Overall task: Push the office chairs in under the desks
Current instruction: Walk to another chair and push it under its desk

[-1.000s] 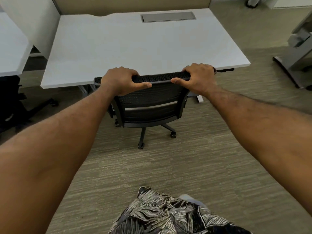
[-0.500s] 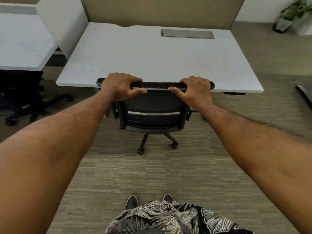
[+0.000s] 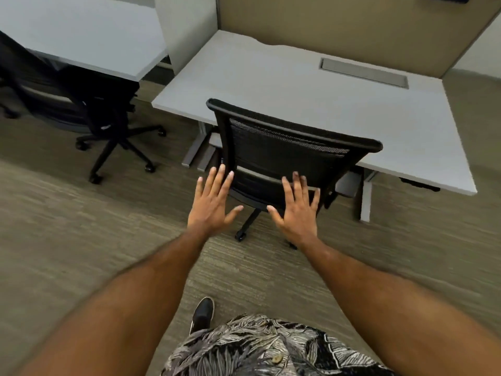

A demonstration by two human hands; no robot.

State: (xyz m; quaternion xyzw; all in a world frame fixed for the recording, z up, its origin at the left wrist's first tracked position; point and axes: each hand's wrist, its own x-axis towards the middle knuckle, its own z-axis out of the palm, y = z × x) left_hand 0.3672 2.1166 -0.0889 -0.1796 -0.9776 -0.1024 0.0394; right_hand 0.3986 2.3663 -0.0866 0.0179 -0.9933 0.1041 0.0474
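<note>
a: so, where is the office chair (image 3: 287, 156) standing?
b: it is sitting pushed in at the grey desk (image 3: 284, 85), its back at the desk edge.
a: and the hands?
b: the left hand (image 3: 214, 203) and right hand (image 3: 296, 210) are hovering before the backrest, fingers spread wide, gripping nothing.

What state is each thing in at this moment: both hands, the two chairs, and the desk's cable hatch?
Left hand: open, fingers spread, holding nothing.
Right hand: open, fingers spread, holding nothing.
Near chair: upright, seat tucked under the desk, backrest at the desk edge.
Far chair: upright at the neighbouring desk, base and casters out on the carpet.
Cable hatch: lid shut, flush with the desk.
</note>
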